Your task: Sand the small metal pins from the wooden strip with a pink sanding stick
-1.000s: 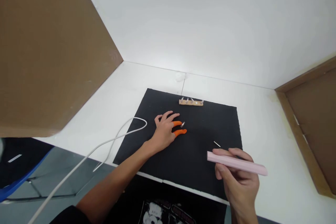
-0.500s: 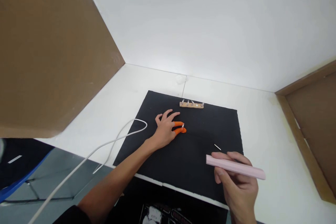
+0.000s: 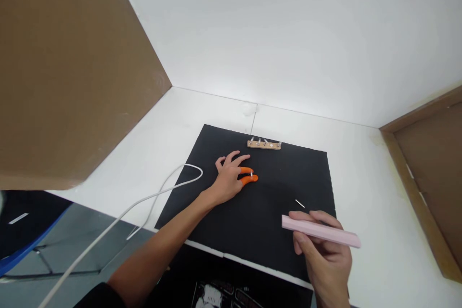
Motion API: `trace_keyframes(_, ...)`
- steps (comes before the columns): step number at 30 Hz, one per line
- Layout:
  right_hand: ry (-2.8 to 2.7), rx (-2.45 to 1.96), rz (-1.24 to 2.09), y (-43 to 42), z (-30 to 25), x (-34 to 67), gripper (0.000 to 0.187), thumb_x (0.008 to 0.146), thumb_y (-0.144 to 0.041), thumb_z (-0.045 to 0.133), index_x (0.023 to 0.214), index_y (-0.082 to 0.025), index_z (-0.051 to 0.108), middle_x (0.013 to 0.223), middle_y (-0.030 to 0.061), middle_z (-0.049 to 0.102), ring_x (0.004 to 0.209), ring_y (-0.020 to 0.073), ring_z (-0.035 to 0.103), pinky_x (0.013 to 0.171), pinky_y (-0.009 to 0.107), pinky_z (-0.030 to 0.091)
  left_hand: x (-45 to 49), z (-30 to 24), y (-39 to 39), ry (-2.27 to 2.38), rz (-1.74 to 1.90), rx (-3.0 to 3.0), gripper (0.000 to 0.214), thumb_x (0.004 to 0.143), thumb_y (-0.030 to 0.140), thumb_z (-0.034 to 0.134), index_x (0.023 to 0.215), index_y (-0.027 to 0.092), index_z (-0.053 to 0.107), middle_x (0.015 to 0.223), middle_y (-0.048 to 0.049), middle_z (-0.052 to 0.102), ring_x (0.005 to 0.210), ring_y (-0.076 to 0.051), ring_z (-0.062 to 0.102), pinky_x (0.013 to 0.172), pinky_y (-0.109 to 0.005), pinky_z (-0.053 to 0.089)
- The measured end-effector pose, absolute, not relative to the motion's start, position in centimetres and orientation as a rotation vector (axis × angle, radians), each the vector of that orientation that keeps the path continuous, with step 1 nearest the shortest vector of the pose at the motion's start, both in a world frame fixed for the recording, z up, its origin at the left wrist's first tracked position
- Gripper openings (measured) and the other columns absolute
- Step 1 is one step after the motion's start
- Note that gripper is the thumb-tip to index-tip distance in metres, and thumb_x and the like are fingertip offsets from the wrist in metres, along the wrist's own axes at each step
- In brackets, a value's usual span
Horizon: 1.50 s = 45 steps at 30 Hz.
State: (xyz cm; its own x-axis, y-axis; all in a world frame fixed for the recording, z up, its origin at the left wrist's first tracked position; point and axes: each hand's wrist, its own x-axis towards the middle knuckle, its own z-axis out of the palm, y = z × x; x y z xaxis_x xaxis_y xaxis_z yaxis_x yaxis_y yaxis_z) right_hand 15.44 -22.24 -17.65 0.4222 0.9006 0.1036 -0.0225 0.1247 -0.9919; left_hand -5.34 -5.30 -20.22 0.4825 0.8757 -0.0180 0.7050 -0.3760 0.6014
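Orange finger covers sit on the thumb and index finger of my left hand (image 3: 228, 180), which rests over the black mat (image 3: 267, 221). These two fingers pinch a small whitish piece (image 3: 251, 174), too small to make out fully; the other fingers are spread. My right hand (image 3: 330, 255), at the mat's right front, holds a pale pink faceted stick (image 3: 321, 231) lengthwise between thumb and fingers. Just beyond that hand a thin silver metal bit (image 3: 300, 203) lies on the mat. Near the mat's back edge is a narrow tan strip (image 3: 263, 145) carrying several small clear, metal-ended pieces.
A white cable (image 3: 144, 197) loops over the mat's left edge. Brown panels stand at the left (image 3: 79, 82) and right (image 3: 415, 192) of the white table (image 3: 144, 139). A white wall (image 3: 288, 33) rises behind.
My right hand has shifted slightly left and down with the pink stick. My left hand keeps its pinch and has moved very slightly right.
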Motion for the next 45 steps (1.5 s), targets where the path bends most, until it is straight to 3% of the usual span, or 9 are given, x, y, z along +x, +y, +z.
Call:
trace_keyframes(8,-0.921,-1.254,0.863,-22.3,-17.8,15.3,0.037,0.089,-0.023,0.087,0.118,-0.024,0.065,0.102,0.0103,0.086,0.049,0.0147,0.069,0.043,0.025,0.057,-5.3,-20.2,-5.5,1.307,0.411,2.204,0.014,0.101,0.024,0.075,0.113,0.020,0.081,0.159,-0.0095,0.061,0.160,-0.037,0.039,0.130,-0.070,0.025)
trace_keyframes(19,-0.868,-1.262,0.869,-22.2,-17.8,14.9,0.039,0.087,-0.027,0.089,0.117,-0.025,0.065,0.102,0.0096,0.086,0.048,0.0140,0.067,0.043,0.026,0.057,-5.7,-21.0,-5.7,1.312,0.426,2.280,0.033,0.104,0.032,0.072,0.135,0.019,0.070,0.155,-0.0131,0.061,0.145,-0.035,0.056,0.122,-0.063,0.045)
trace_keyframes(45,-0.857,-1.259,0.886,-22.0,-17.7,14.9,0.039,0.086,-0.028,0.091,0.115,-0.026,0.066,0.101,0.0089,0.087,0.048,0.0129,0.067,0.045,0.025,0.057,-6.3,-22.6,-5.8,1.399,0.622,2.233,0.037,0.104,0.038,0.072,0.135,0.018,0.069,0.148,-0.0135,0.065,0.136,-0.033,0.063,0.116,-0.060,0.052)
